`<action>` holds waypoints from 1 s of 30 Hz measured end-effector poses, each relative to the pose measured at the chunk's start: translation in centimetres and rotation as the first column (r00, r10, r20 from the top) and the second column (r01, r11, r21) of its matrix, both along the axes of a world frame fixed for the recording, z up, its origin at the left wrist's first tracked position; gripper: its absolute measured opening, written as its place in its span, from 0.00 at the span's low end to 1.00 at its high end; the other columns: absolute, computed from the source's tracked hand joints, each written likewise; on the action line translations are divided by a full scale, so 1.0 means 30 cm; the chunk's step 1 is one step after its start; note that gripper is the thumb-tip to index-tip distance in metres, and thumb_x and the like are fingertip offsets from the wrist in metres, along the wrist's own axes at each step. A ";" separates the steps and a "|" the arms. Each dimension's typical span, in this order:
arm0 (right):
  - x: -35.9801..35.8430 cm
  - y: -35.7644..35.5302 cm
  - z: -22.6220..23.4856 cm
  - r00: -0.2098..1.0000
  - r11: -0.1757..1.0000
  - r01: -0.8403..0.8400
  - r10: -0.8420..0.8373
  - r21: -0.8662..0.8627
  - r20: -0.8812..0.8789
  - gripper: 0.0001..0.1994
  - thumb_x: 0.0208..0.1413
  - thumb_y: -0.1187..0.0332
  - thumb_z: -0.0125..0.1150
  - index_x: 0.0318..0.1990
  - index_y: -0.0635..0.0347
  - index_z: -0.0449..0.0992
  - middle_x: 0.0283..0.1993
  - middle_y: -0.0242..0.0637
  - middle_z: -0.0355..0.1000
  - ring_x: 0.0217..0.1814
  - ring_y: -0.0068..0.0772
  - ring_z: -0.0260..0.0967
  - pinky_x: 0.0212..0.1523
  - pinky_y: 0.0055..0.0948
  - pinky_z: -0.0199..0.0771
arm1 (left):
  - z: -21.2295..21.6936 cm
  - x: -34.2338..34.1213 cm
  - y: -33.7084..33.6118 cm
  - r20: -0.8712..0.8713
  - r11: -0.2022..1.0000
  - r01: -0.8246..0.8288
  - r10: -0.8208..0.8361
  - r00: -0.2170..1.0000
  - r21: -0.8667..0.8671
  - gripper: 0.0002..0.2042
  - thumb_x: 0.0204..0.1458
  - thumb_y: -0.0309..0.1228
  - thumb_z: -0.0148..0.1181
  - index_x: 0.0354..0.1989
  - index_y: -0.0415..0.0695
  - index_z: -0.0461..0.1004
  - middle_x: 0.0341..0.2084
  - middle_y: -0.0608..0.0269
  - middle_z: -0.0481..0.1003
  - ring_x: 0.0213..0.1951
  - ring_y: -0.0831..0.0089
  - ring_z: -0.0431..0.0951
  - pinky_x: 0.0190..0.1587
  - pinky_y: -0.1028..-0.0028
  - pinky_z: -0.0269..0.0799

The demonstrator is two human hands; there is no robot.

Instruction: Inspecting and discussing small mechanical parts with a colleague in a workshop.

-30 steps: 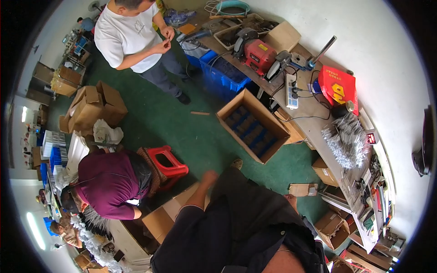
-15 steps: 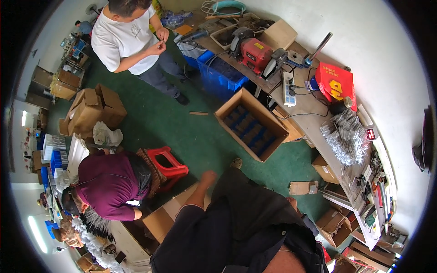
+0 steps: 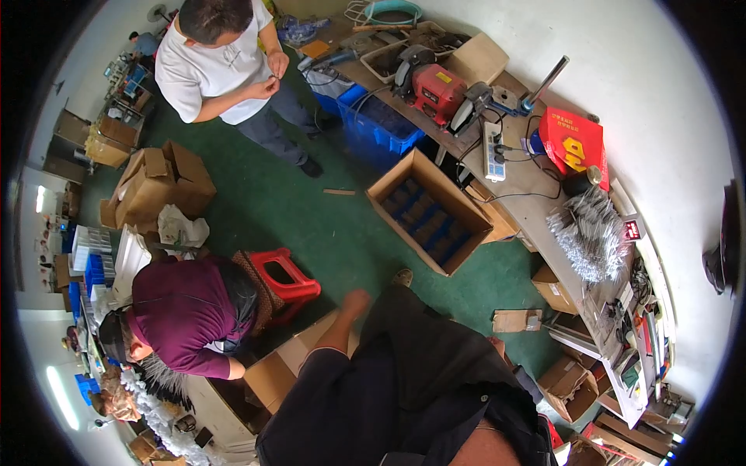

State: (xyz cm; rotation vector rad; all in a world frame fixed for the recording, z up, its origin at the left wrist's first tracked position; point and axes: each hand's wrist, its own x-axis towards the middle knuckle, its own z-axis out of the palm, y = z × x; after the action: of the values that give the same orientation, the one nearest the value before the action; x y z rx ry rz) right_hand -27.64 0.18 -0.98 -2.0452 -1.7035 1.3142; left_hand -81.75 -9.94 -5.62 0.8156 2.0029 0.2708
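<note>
My left hand hangs out in front of my dark clothing, beside an open cardboard box. I see no object in it, and its fingers are too small and turned away to read. Of my right arm only a sliver of skin shows past the dark cloth, so the hand there is mostly hidden. Ahead of me on the green floor stands an open cardboard carton with blue and brown pieces in rows inside. Neither hand touches that carton.
A person in a white shirt stands at far left, fingering something small. Another in a maroon top bends over by a red stool. The long workbench on the right carries a red bench grinder and silvery rods.
The person in white has bowed the head further over the hands. The person in maroon has shifted slightly, and a white item by that person's arm is less visible. My arms stay put.
</note>
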 end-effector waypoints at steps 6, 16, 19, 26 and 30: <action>-0.014 0.006 0.028 0.998 0.997 -0.054 0.055 -0.049 0.017 0.15 0.45 0.58 0.65 0.33 0.62 0.82 0.29 0.47 0.78 0.32 0.41 0.78 0.36 0.40 0.74 | 0.000 0.004 -0.050 0.040 0.998 -0.059 0.060 0.997 -0.026 0.13 0.54 0.36 0.53 0.39 0.43 0.80 0.39 0.48 0.78 0.43 0.48 0.77 0.45 0.55 0.72; -0.005 0.029 0.012 0.971 0.976 -0.219 0.217 0.014 0.098 0.15 0.47 0.54 0.63 0.33 0.57 0.82 0.33 0.44 0.78 0.37 0.49 0.77 0.40 0.43 0.75 | 0.009 0.020 -0.072 0.056 0.990 -0.140 0.141 0.988 -0.019 0.12 0.54 0.35 0.54 0.39 0.42 0.80 0.41 0.48 0.78 0.43 0.49 0.77 0.45 0.56 0.72; 0.017 0.027 -0.024 0.978 0.986 -0.164 0.166 -0.024 0.128 0.16 0.47 0.54 0.63 0.34 0.57 0.82 0.33 0.45 0.78 0.37 0.51 0.77 0.40 0.44 0.75 | 0.041 0.031 -0.050 0.022 0.999 -0.039 0.040 0.999 -0.034 0.13 0.54 0.36 0.54 0.39 0.43 0.80 0.41 0.48 0.78 0.44 0.48 0.77 0.46 0.55 0.71; 0.003 0.019 -0.006 0.990 0.993 -0.110 0.114 -0.041 0.087 0.14 0.47 0.57 0.61 0.32 0.59 0.82 0.33 0.48 0.77 0.36 0.51 0.77 0.39 0.43 0.74 | 0.044 0.032 -0.043 0.022 0.998 -0.058 0.059 0.998 -0.027 0.13 0.54 0.36 0.53 0.38 0.42 0.80 0.40 0.47 0.78 0.44 0.48 0.77 0.46 0.55 0.72; -0.024 0.014 0.022 0.993 0.994 -0.105 0.106 -0.013 0.047 0.15 0.46 0.58 0.61 0.30 0.62 0.80 0.31 0.48 0.77 0.34 0.49 0.76 0.36 0.42 0.73 | -0.053 0.003 -0.087 0.028 0.994 -0.089 0.087 0.996 0.063 0.09 0.53 0.32 0.55 0.33 0.41 0.79 0.28 0.54 0.76 0.31 0.59 0.75 0.34 0.63 0.69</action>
State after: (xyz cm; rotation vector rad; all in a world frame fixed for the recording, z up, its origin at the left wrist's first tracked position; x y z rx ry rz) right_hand -28.37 0.59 -0.31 -2.0329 -1.8527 1.3174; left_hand -81.67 -12.56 -7.20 0.7612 2.0176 0.3959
